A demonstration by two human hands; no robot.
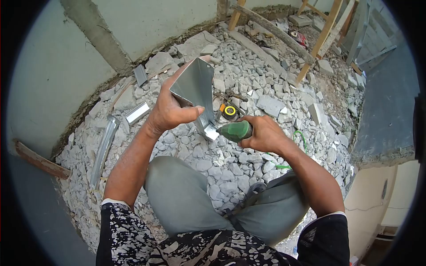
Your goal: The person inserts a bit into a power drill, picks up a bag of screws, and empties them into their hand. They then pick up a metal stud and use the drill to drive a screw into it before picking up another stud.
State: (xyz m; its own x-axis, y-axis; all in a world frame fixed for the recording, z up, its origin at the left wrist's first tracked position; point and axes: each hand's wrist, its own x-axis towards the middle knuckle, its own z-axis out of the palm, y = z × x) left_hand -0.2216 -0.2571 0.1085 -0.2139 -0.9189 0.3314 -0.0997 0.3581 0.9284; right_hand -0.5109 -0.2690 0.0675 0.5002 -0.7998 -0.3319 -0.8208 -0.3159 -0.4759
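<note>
My left hand [175, 106] grips a bent grey metal channel [195, 84] by its side, thumb on the near edge and the rest of the fingers mostly behind it. The channel is raised at a tilt, its lower end pointing toward my knees. My right hand [262, 134] is wrapped round a green power tool [236, 131], whose dark tip is at the lower end of the channel; whether the two touch is hard to tell. Just beyond the tool, a black and yellow tape measure [229, 111] lies on the rubble.
Broken grey rubble [230, 177] covers the floor round my bent legs. Metal offcuts [104, 148] lie at the left. A green cord [301, 137] runs beside my right forearm. Wooden props [326, 35] stand at the back right, and a wall [49, 75] rises at the left.
</note>
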